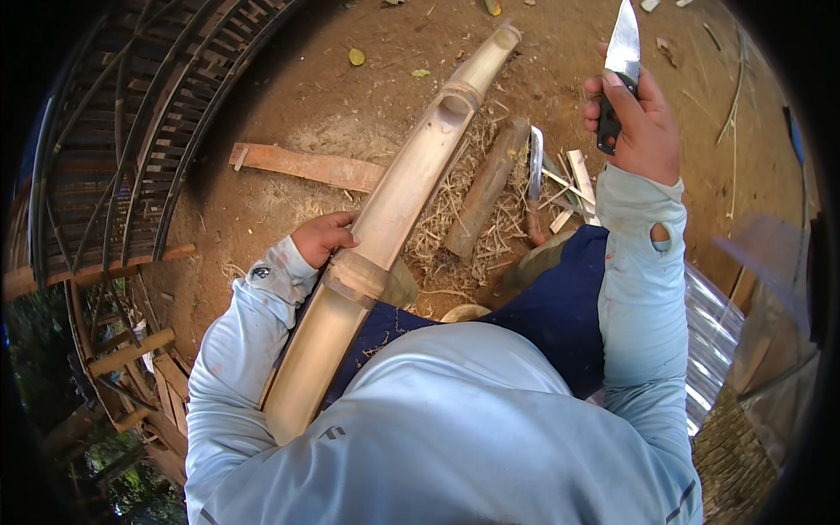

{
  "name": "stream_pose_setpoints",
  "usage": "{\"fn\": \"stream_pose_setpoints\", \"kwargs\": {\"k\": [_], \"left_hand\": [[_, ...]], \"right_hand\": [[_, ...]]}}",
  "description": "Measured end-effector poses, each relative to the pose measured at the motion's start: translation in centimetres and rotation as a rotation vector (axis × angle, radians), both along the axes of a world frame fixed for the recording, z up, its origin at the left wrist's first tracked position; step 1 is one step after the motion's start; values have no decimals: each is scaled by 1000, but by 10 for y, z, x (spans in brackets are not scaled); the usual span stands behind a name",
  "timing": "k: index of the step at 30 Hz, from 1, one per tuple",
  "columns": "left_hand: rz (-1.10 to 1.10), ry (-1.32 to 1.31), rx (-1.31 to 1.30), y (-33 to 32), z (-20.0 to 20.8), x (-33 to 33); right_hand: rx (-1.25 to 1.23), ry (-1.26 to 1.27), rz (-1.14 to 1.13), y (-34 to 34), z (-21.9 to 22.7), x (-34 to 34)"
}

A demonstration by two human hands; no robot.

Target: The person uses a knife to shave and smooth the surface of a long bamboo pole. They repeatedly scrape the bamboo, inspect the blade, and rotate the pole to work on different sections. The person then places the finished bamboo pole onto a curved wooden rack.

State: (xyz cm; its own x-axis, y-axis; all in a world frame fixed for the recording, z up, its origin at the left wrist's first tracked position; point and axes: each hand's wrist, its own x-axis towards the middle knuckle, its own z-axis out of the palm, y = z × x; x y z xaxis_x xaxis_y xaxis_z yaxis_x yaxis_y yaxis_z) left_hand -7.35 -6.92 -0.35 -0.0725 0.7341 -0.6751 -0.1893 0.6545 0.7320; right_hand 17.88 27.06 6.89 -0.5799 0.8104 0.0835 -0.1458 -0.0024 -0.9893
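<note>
A long split bamboo pole (407, 179), its hollow side up, slants from beside my left arm across my lap to the far middle. My left hand (325, 237) grips its left edge just beyond the thick node ring (357, 276); the fingertips under the edge are hidden. Held up at the far right, apart from the bamboo, is a knife (622, 44) with a shiny pointed blade and a black handle. My right hand (643, 122) is closed around that handle, thumb along its side, and the blade points away from me.
Right of the bamboo, a short log (488, 188) lies on pale shavings (429, 229). Beside it are a curved blade with a brown handle (535, 166) and split wood strips (580, 179). A flat plank (306, 166) lies left. A slatted bamboo structure (131, 131) stands far left.
</note>
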Motion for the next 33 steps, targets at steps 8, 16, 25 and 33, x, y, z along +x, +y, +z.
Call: {"fn": "stream_pose_setpoints", "kwargs": {"k": [8, 16, 25, 33], "left_hand": [[33, 81, 36, -4, -7, 15], [40, 108, 9, -6, -8, 22], [88, 189, -91, -4, 9, 39], [7, 537, -278, -12, 56, 62]], "right_hand": [[4, 17, -7, 18, 19, 29], [143, -102, -123, 48, 10, 89], [-224, -495, 141, 79, -315, 164], [26, -1290, 305, 30, -414, 126]]}}
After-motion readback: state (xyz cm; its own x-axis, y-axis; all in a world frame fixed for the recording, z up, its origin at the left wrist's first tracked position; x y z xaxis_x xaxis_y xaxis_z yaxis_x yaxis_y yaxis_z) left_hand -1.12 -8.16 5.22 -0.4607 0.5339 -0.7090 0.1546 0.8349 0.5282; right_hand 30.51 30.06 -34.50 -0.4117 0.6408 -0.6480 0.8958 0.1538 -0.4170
